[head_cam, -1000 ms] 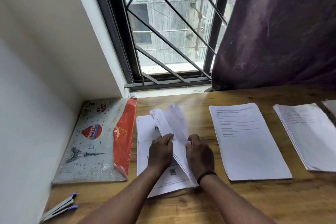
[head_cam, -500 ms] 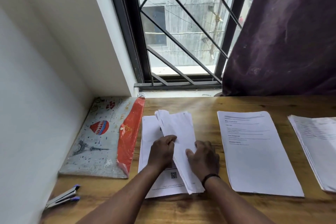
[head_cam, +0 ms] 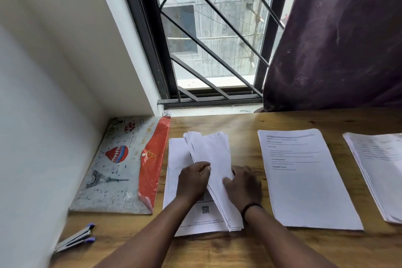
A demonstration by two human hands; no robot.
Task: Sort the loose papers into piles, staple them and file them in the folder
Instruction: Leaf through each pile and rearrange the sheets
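Both hands work a skewed sheaf of papers [head_cam: 214, 159] on the tabletop [head_cam: 239, 250]: left hand [head_cam: 192, 180] pinching its edge, right hand [head_cam: 244, 183] grasping it. Two sorted piles lie right; stapler [head_cam: 75, 238] and folder [head_cam: 121, 165] appear untouched.
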